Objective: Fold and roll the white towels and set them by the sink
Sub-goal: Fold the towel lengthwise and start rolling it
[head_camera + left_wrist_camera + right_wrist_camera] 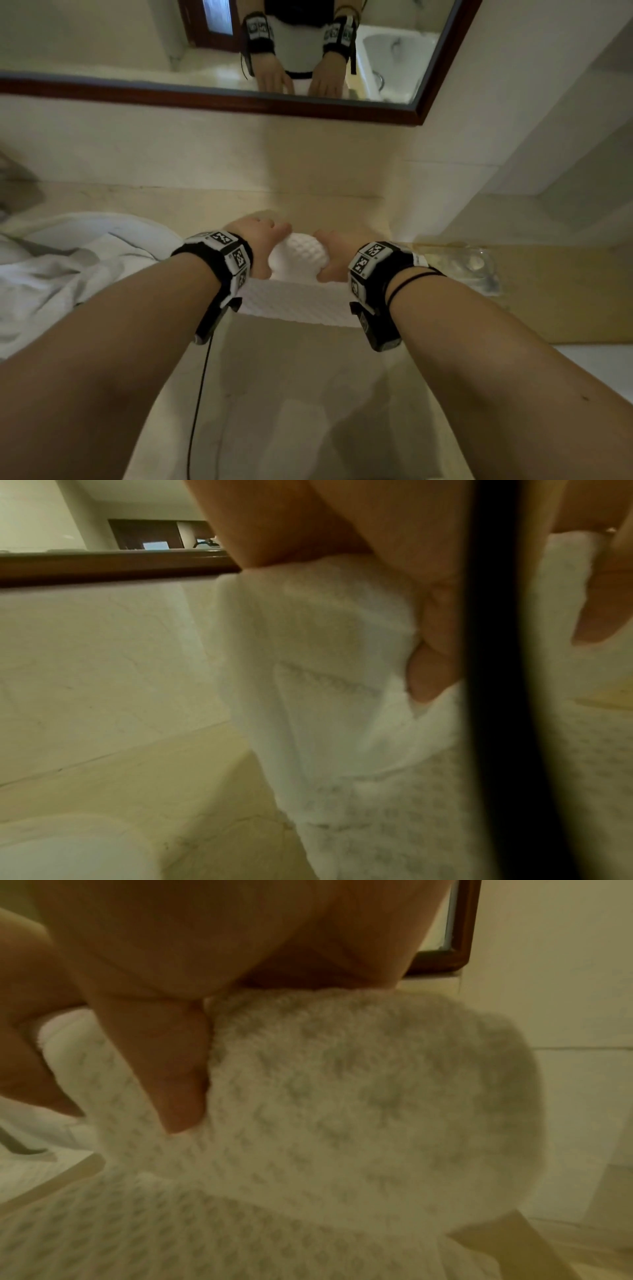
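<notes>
Both hands [296, 251] around towel roll [297, 256]

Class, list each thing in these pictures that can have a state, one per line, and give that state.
Waffle towel: partly rolled, its flat tail lying on the counter.
Left hand: gripping the roll's left end.
Right hand: gripping the roll's right end.
Other white towel: crumpled, unfolded, at the left.

dim, warm yellowish indoor light; head view bends at edges; both wrist views soft and blurred; forearm shadows fall below.
</notes>
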Demonstrator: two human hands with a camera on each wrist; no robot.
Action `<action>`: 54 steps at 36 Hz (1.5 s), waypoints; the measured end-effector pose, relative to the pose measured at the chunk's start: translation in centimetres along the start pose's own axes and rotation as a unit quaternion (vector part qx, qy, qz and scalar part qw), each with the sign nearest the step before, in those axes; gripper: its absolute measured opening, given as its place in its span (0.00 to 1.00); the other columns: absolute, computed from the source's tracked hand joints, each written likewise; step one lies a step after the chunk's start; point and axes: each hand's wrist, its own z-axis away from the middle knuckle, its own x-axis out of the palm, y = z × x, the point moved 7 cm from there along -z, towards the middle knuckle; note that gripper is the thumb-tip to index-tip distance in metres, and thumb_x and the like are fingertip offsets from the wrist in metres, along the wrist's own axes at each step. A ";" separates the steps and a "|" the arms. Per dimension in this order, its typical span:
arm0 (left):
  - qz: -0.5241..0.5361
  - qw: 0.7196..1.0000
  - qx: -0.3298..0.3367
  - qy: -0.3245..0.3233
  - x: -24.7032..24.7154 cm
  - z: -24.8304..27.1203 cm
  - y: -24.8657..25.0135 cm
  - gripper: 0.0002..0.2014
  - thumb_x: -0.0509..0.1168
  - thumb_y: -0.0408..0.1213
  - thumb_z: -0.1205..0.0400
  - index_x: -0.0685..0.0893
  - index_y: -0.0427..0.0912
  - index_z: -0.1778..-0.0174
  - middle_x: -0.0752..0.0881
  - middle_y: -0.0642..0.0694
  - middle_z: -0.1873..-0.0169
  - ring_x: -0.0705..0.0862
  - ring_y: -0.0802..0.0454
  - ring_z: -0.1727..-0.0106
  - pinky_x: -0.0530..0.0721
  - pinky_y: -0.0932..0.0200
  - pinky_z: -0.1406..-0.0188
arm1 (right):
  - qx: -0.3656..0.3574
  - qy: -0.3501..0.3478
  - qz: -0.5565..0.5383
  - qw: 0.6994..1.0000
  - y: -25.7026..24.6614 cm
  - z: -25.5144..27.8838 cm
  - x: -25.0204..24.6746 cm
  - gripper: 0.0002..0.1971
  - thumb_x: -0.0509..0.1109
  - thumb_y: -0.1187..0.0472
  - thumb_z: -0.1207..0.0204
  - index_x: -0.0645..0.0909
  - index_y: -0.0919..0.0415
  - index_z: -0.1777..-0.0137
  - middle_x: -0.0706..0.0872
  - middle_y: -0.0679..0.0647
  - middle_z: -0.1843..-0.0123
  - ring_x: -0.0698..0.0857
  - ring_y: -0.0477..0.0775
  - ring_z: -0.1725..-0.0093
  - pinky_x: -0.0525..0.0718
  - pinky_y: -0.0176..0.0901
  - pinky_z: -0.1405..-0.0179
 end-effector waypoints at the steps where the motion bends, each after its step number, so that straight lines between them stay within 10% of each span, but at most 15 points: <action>1: 0.006 1.000 -0.003 -0.001 -0.1 0.1 0.0 0.35 0.70 0.43 0.29 0.64 0.50 0.26 0.77 0.44 0.40 0.77 0.43 0.39 0.75 0.55 0.51 | 0.007 -0.007 -0.004 1.000 0.0 0.0 0.3 0.25 0.75 0.54 0.29 0.69 0.54 0.35 0.75 0.47 0.52 0.78 0.51 0.53 0.74 0.40 0.61; 4: 0.022 1.000 -0.007 -0.015 0.6 0.7 0.5 0.36 0.71 0.42 0.30 0.64 0.50 0.26 0.79 0.45 0.42 0.80 0.44 0.43 0.74 0.56 0.57 | 0.018 -0.023 -0.031 0.999 -0.4 0.2 2.0 0.32 0.78 0.54 0.34 0.68 0.55 0.33 0.78 0.52 0.43 0.82 0.57 0.43 0.82 0.50 0.46; 21: 0.000 0.998 0.023 -0.059 2.8 4.1 2.6 0.32 0.73 0.50 0.32 0.70 0.47 0.34 0.78 0.46 0.42 0.78 0.46 0.43 0.76 0.55 0.52 | -0.007 0.027 0.081 0.996 -1.9 4.3 3.4 0.29 0.75 0.42 0.38 0.72 0.54 0.41 0.79 0.54 0.47 0.79 0.59 0.49 0.82 0.52 0.49; 33: -0.101 0.992 0.071 0.012 7.3 9.6 7.1 0.37 0.66 0.57 0.26 0.60 0.46 0.26 0.68 0.46 0.31 0.69 0.44 0.30 0.68 0.51 0.31 | -0.031 0.092 0.130 0.987 -4.2 10.8 9.4 0.35 0.71 0.45 0.33 0.64 0.60 0.31 0.70 0.56 0.34 0.71 0.59 0.37 0.71 0.51 0.41; 54: -0.077 0.992 0.001 0.103 5.2 20.7 11.4 0.31 0.68 0.46 0.26 0.64 0.47 0.29 0.74 0.45 0.36 0.74 0.44 0.35 0.71 0.52 0.35 | -0.010 0.168 0.164 0.972 -6.8 21.4 9.6 0.32 0.72 0.47 0.31 0.64 0.56 0.31 0.71 0.54 0.33 0.72 0.57 0.35 0.72 0.49 0.44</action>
